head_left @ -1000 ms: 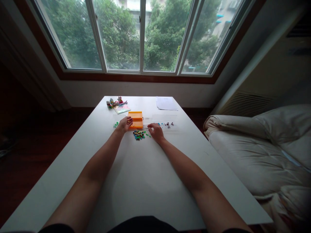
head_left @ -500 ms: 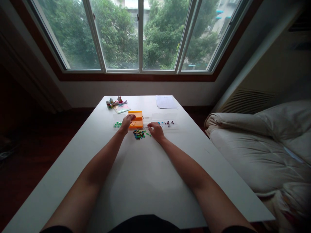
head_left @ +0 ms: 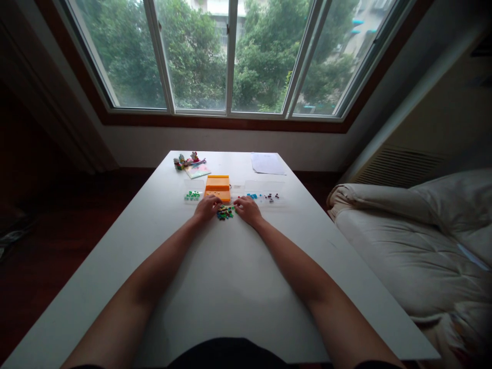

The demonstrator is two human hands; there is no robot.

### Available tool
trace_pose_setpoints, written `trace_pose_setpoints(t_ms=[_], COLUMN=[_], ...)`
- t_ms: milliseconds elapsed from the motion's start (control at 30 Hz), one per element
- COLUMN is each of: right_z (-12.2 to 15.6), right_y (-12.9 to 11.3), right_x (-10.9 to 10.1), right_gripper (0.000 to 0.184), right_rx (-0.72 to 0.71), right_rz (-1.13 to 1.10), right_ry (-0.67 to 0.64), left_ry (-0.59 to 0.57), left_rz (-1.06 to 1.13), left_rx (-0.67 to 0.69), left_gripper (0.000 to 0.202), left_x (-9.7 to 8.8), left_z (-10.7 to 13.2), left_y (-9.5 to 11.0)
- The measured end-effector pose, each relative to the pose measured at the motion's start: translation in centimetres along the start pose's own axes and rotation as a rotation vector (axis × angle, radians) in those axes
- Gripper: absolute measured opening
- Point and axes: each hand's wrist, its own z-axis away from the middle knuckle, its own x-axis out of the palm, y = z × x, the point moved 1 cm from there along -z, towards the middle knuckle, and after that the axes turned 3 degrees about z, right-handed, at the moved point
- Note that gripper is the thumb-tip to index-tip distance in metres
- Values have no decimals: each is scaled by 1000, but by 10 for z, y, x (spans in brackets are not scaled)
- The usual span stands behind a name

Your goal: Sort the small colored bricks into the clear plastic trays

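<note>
A small pile of mixed coloured toy bricks (head_left: 225,213) lies on the white table between my two hands. My left hand (head_left: 207,206) is at the pile's left edge, its fingers bent and closed at the bricks. At the pile's right edge, my right hand (head_left: 247,209) rests with its fingers curled together near some green pieces. Whatever either hand pinches is too small to make out. Just behind the left hand stands an orange open box (head_left: 218,181) with a few small pieces in its front part.
Green pieces (head_left: 192,196) sit in a clear tray on the left. Another clear tray (head_left: 265,185) on the right holds blue and dark pieces. Farther back are small figures (head_left: 188,162), a colourful sheet (head_left: 198,171) and white papers (head_left: 267,163). A sofa (head_left: 403,246) stands right of the table.
My left hand has come down from over the orange box to the left edge of the brick pile. The right hand stays beside the pile. The view has shifted slightly.
</note>
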Motion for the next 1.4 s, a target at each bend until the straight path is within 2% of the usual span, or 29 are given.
trace_pose_setpoints(t_ms=[267, 467, 600, 800, 1067, 1400], right_z=[0, -4, -4, -1, 2, 2], right_y=[0, 3, 4, -2, -17, -28], right_x=[2, 4, 6, 5, -2, -8], right_gripper=[7, 5, 6, 6, 3, 6], right_rx=[21, 85, 72, 16, -67, -106], right_rz=[18, -59, -86, -157, -296, -319], right_ry=[-48, -138, -108, 11, 29, 46], left_ry=[-49, -26, -22, -17, -14, 8], left_rz=[-85, -142, -165, -150, -75, 114], left_rx=[62, 102, 125, 147, 176, 131], left_gripper=[15, 16, 16, 15, 15, 20], left_x=[11, 14, 14, 12, 9, 13], left_z=[8, 9, 9, 9, 8, 8], left_y=[6, 3, 0, 5, 11, 12])
